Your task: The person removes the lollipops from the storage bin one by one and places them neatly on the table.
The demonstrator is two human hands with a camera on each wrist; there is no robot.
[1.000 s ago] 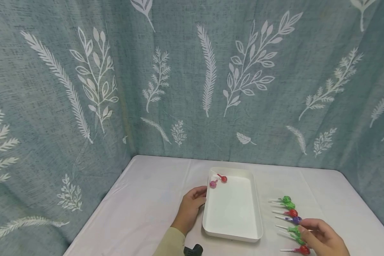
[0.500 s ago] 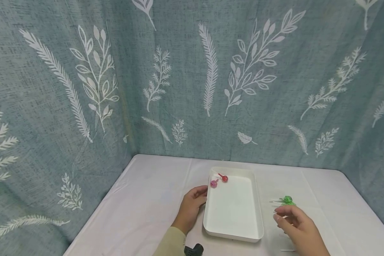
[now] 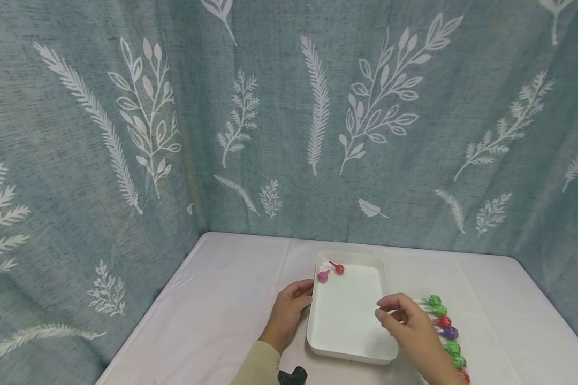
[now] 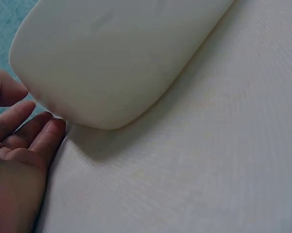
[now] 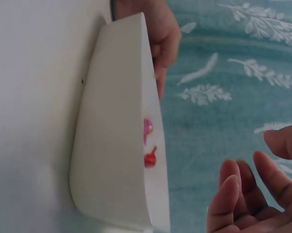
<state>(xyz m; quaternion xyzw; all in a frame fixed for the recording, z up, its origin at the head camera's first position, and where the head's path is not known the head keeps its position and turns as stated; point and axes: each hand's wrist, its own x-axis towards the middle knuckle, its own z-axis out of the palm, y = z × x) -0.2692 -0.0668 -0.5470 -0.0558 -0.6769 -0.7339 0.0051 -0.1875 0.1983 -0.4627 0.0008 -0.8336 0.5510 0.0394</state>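
A white rectangular tray [image 3: 349, 321] lies on the table, with a pink lollipop [image 3: 322, 276] and a red lollipop [image 3: 337, 268] at its far left corner. My left hand [image 3: 289, 310] rests against the tray's left outer wall; in the left wrist view its fingertips touch the tray near the corner. Above the tray's right rim hovers my right hand [image 3: 404, 326], fingers loosely bent. The right wrist view shows nothing between the fingers and thumb of that right hand [image 5: 262, 194]. To its right lies a column of several lollipops, including a purple one [image 3: 450, 332], their sticks partly hidden behind the hand.
A white cloth covers the table [image 3: 236, 272]. A blue-green curtain [image 3: 279, 123] with white leaf patterns stands behind and along the sides. A small black device [image 3: 293, 376] shows at the near edge by the left sleeve [image 3: 257, 366].
My right hand has moved left from the lower lollipops in the column to the tray's right rim. The column looks the same as before. My left hand has stayed at the tray.
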